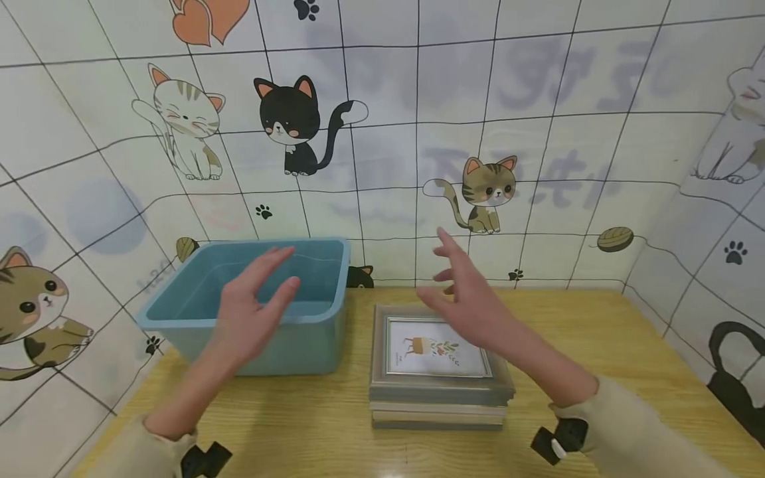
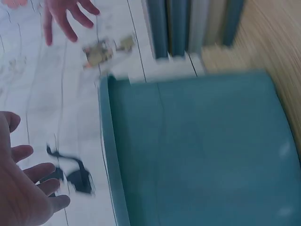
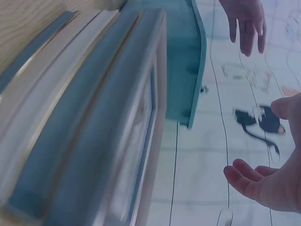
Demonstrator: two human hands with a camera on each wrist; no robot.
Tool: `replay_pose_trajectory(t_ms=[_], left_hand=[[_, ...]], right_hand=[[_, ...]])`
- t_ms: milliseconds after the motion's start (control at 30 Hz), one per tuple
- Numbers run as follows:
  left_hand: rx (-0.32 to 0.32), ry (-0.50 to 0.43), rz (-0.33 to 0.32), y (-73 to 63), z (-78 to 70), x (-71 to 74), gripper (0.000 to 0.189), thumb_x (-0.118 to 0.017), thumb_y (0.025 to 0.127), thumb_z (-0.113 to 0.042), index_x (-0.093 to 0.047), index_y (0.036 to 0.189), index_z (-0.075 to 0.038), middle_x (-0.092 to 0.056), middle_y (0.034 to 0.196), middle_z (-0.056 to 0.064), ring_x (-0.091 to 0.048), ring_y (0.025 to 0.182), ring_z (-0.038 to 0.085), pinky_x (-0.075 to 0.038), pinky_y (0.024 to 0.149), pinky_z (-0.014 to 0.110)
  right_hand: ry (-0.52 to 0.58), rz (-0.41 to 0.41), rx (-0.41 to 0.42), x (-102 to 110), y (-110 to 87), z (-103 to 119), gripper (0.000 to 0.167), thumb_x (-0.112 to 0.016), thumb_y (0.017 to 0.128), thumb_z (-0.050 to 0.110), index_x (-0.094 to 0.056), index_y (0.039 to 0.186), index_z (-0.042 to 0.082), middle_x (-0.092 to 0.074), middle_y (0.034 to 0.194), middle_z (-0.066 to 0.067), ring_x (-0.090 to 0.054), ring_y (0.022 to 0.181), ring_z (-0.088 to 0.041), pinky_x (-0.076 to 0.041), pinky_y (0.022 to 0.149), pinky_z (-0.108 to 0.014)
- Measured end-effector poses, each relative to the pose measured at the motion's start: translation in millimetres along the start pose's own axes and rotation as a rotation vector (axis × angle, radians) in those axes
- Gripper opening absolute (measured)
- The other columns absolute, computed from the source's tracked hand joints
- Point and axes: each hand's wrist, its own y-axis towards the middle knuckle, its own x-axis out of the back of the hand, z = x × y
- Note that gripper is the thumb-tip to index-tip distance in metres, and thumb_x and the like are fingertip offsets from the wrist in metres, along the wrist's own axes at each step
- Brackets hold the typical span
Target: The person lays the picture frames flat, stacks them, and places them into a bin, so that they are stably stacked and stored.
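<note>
My left hand (image 1: 250,311) hovers in front of and above a blue plastic bin (image 1: 299,345), its fingers spread loosely around nothing. Over the back right of a stack of picture frames (image 1: 439,418) hangs my right hand (image 1: 469,302), fingers parted and holding nothing. The top frame has a silvery border and a print (image 1: 418,348) of a plant with leaves and flowers. Several frames lie flat under it, their edges (image 3: 84,113) showing in the right wrist view. In the left wrist view the bin's inside (image 2: 202,150) looks bare.
Bin and stack stand side by side on a wooden table (image 1: 574,345). Behind them rises a white wall covering (image 1: 388,153) with a grid and cartoon cats. A black curved shape (image 1: 738,378) shows at the right edge.
</note>
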Motion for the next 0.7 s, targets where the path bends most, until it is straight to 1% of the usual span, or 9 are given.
replay_pose_trajectory(t_ms=[100, 167, 233, 333, 400, 467, 567, 633, 700], left_hand=[[0.068, 0.104, 0.018, -0.3, 26.0, 32.6, 0.048, -0.065, 0.103, -0.022, -0.056, 0.148, -0.010, -0.055, 0.148, 0.015, -0.039, 0.145, 0.036, -0.033, 0.110, 0.064], [0.112, 0.153, 0.023, -2.2, 44.9, 51.3, 0.050, -0.063, 0.104, -0.026, -0.053, 0.150, -0.009, -0.052, 0.150, 0.019, -0.037, 0.145, 0.041, -0.031, 0.110, 0.067], [0.161, 0.190, 0.026, -5.5, 63.5, 68.2, 0.052, -0.060, 0.105, -0.029, -0.050, 0.152, -0.007, -0.049, 0.151, 0.023, -0.035, 0.144, 0.047, -0.030, 0.109, 0.070], [0.248, 0.241, 0.036, -12.1, 87.5, 90.1, 0.056, -0.056, 0.107, -0.033, -0.045, 0.154, -0.006, -0.044, 0.153, 0.028, -0.034, 0.142, 0.053, -0.029, 0.105, 0.074], [0.304, 0.273, 0.051, -16.0, 102.5, 101.1, 0.059, -0.053, 0.108, -0.036, -0.042, 0.156, -0.005, -0.040, 0.154, 0.031, -0.032, 0.140, 0.057, -0.029, 0.102, 0.076], [0.352, 0.304, 0.065, -19.3, 116.6, 110.2, 0.062, -0.051, 0.108, -0.039, -0.039, 0.157, -0.004, -0.037, 0.155, 0.033, -0.031, 0.139, 0.059, -0.029, 0.100, 0.077], [0.405, 0.344, 0.090, -21.6, 135.4, 119.6, 0.066, -0.050, 0.108, -0.041, -0.034, 0.158, -0.001, -0.034, 0.154, 0.037, -0.029, 0.137, 0.062, -0.029, 0.099, 0.079], [0.449, 0.351, 0.120, -22.2, 145.8, 123.4, 0.070, -0.047, 0.108, -0.043, -0.028, 0.160, 0.000, -0.031, 0.153, 0.040, -0.029, 0.135, 0.065, -0.030, 0.097, 0.079], [0.502, 0.312, 0.164, -22.1, 154.1, 125.1, 0.073, -0.044, 0.109, -0.045, -0.022, 0.161, 0.000, -0.026, 0.155, 0.041, -0.027, 0.136, 0.066, -0.030, 0.097, 0.079]], right_hand=[[0.000, 0.084, 0.003, -22, 20.9, 23, 0.094, -0.067, 0.101, 0.029, 0.001, 0.166, 0.030, -0.025, 0.165, -0.007, -0.052, 0.131, -0.028, -0.050, 0.098, -0.051], [-0.017, 0.146, 0.012, -37, 31.7, 35, 0.094, -0.067, 0.101, 0.029, 0.001, 0.166, 0.029, -0.019, 0.168, -0.006, -0.048, 0.137, -0.029, -0.046, 0.103, -0.052], [-0.055, 0.216, 0.022, -52, 41.4, 43, 0.093, -0.065, 0.102, 0.032, 0.001, 0.166, 0.027, -0.012, 0.171, -0.005, -0.036, 0.146, -0.029, -0.039, 0.112, -0.052], [-0.124, 0.318, 0.043, -74, 54.3, 49, 0.093, -0.063, 0.103, 0.038, 0.004, 0.166, 0.023, -0.001, 0.172, -0.007, -0.019, 0.154, -0.032, -0.026, 0.119, -0.053], [-0.161, 0.365, 0.042, -87, 63.2, 50, 0.092, -0.060, 0.104, 0.042, 0.006, 0.166, 0.022, 0.003, 0.171, -0.011, -0.011, 0.155, -0.034, -0.021, 0.121, -0.053], [-0.183, 0.389, 0.031, -97, 72.1, 51, 0.092, -0.058, 0.104, 0.044, 0.006, 0.166, 0.021, 0.006, 0.170, -0.016, -0.010, 0.154, -0.039, -0.020, 0.121, -0.056], [-0.199, 0.385, 0.005, -111, 84.9, 50, 0.091, -0.057, 0.104, 0.046, 0.005, 0.166, 0.020, 0.005, 0.170, -0.019, -0.015, 0.152, -0.044, -0.025, 0.119, -0.057], [-0.210, 0.385, -0.019, -118, 91.6, 50, 0.090, -0.057, 0.104, 0.046, 0.004, 0.166, 0.020, 0.005, 0.170, -0.020, -0.018, 0.151, -0.047, -0.029, 0.116, -0.058], [-0.230, 0.392, -0.042, -125, 96.8, 49, 0.090, -0.057, 0.104, 0.045, 0.004, 0.166, 0.020, 0.006, 0.169, -0.021, -0.021, 0.149, -0.048, -0.035, 0.113, -0.058]])
